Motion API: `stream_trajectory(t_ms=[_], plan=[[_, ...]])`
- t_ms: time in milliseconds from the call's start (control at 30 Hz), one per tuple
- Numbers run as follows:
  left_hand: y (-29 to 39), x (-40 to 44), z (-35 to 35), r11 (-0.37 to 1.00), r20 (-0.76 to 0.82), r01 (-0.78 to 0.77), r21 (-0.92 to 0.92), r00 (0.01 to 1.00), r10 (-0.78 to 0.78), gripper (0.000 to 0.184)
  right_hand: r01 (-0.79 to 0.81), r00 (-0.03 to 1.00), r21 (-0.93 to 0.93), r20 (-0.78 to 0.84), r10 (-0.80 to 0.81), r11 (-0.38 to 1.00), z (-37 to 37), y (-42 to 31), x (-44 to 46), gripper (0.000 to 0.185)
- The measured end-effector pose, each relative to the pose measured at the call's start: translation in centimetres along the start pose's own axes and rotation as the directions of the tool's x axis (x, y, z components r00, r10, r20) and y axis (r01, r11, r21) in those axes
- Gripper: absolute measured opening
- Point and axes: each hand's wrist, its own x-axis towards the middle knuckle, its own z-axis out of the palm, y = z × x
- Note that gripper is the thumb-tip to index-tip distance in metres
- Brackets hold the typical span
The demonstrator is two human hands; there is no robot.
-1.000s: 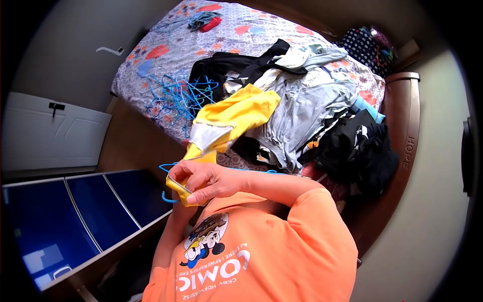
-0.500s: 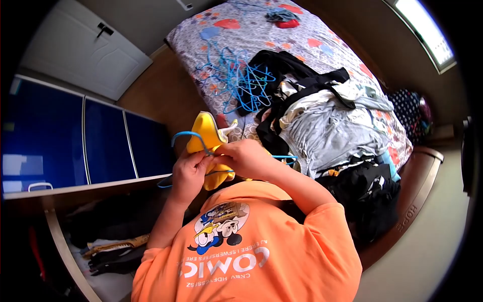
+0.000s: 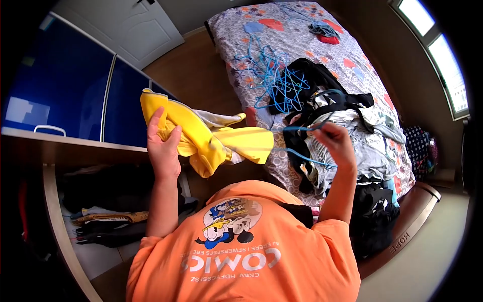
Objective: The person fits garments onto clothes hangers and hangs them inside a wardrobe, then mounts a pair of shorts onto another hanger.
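Note:
A yellow garment (image 3: 193,128) with a pale grey inner side hangs in folds in front of my chest. My left hand (image 3: 164,151) grips it at its left part, the thumb and a finger showing against the cloth. To the right, my right hand (image 3: 338,143) pinches a blue clothes hanger (image 3: 308,159) near its hook end. The hanger is mostly clear of the garment, its left part smeared by motion, so I cannot tell whether its tip still touches the cloth.
On the flowered bed (image 3: 236,38) lie a tangle of blue hangers (image 3: 276,85) and a heap of grey and black clothes (image 3: 352,136). An open wardrobe compartment (image 3: 103,256) with folded clothes is at lower left, below blue doors (image 3: 70,80). The bed's wooden end (image 3: 402,236) stands at right.
My hands have moved apart. The right hand has drawn the blue hanger rightward out of the yellow garment, while the left has carried the garment leftward. The view has shifted too.

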Motion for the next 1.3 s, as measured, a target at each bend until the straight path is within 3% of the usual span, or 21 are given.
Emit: stream_trajectory(t_ms=[133,200,267,333,400,467,533,600,667,733,800,833,867,933,967,1000,1067,1133,1200,1233,1300], plan=[[0.2,-0.9,-2.0,1.0,-0.026,0.012,0.004,1.0,-0.011,0.059,-0.019,0.959,0.155,-0.276,0.062,0.988,2.4,-0.9,-0.5,0.01],[0.0,-1.6,-2.6,0.999,0.025,0.042,-0.013,0.999,-0.041,0.063,-0.01,0.974,0.243,-0.217,0.065,0.97,6.2,-2.0,-0.9,0.01],[-0.2,-2.7,-2.9,0.994,0.069,0.05,-0.095,0.997,-0.043,0.062,0.121,0.988,0.14,-0.117,-0.105,0.983,10.8,0.3,-0.9,0.02],[0.0,-3.6,-3.3,0.988,0.125,0.083,-0.13,0.99,-0.067,0.06,0.122,0.99,-0.14,-0.049,-0.13,0.983,15.9,-0.5,-1.5,0.04],[0.8,-4.4,-3.5,0.982,0.165,0.109,-0.153,0.983,-0.083,0.061,0.096,0.992,-0.012,-0.076,-0.097,0.995,20.6,-0.1,-2.1,0.052],[1.6,-5.3,-4.1,0.977,0.211,0.096,-0.19,0.976,-0.055,0.063,0.028,0.998,-0.334,-0.04,-0.044,0.942,22.2,-1.1,-2.5,0.053],[1.9,-6.0,-5.2,0.969,0.255,0.087,-0.23,0.967,-0.026,0.064,0.016,0.999,-0.354,-0.023,-0.026,0.935,23.0,0.0,-2.5,0.041],[2.1,-6.4,-6.6,0.969,0.283,0.024,-0.247,0.958,0.048,0.067,0.031,0.991,-0.134,-0.125,-0.048,0.991,23.2,3.8,-2.2,0.02],[1.4,-6.5,-8.9,0.987,0.224,-0.039,-0.156,0.972,0.074,0.07,0.015,0.962,0.275,-0.266,0.061,0.961,22.9,3.3,-2.3,0.012],[0.0,-6.2,-12.0,0.999,0.139,-0.03,-0.033,0.99,0.034,0.07,0.137,0.942,0.336,-0.335,-0.018,0.932,21.9,1.8,-2.8,0.009],[-1.4,-5.9,-13.8,0.992,0.006,0.124,-0.016,0.992,-0.124,0.061,0.265,0.918,0.375,-0.381,-0.113,0.888,22.4,0.2,-3.0,0.01],[-2.9,-5.8,-15.3,0.979,-0.01,0.199,0.049,0.98,-0.199,0.058,0.182,0.937,0.346,-0.346,-0.055,0.92,22.6,-0.2,-3.5,0.01],[-4.0,-5.8,-16.4,0.955,-0.028,0.273,0.113,0.962,-0.271,0.056,0.195,0.936,0.11,-0.317,-0.152,0.975,22.6,-0.1,-3.9,0.009],[-5.5,-6.0,-17.2,0.921,-0.08,0.317,0.226,0.949,-0.306,0.054,0.333,0.918,0.23,-0.299,-0.259,0.915,24.3,-1.6,-4.3,0.011],[-5.9,-6.1,-17.5,0.871,-0.137,0.358,0.337,0.934,-0.331,0.052,0.294,0.942,0.292,-0.25,-0.224,0.91,24.5,-1.6,-4.7,0.023],[-5.9,-6.3,-17.7,0.871,-0.136,0.361,0.333,0.932,-0.335,0.052,0.321,0.929,0.197,-0.254,-0.268,0.926,24.9,-2.2,-4.9,0.022],[-5.5,-6.5,-17.6,0.587,0.101,-0.131,0.799,0.991,0.083,0.058,0.352,0.911,-0.02,-0.22,-0.348,0.936,25.3,-2.5,-5.1,0.017],[-4.3,-6.5,-16.4,0.515,0.188,-0.237,0.824,0.971,0.146,0.07,0.353,0.92,0.014,-0.188,-0.344,0.936,25.8,-3.8,-5.6,0.015],[-4.3,-6.6,-15.2,0.388,0.457,-0.48,0.787,0.875,0.157,0.083,0.352,0.928,0.053,-0.15,-0.341,0.935,26.0,-4.9,-6.1,0.014],[-4.6,-6.7,-14.4,0.388,0.45,-0.474,0.79,0.879,0.158,0.083,0.329,0.939,0.084,-0.136,-0.317,0.94,26.0,-5.4,-6.3,0.014],[-6.0,-6.5,-13.3,0.668,0.418,-0.298,0.682,0.908,-0.023,0.097,0.33,0.939,0.077,-0.128,-0.319,0.941,26.0,-6.1,-6.5,0.013]])
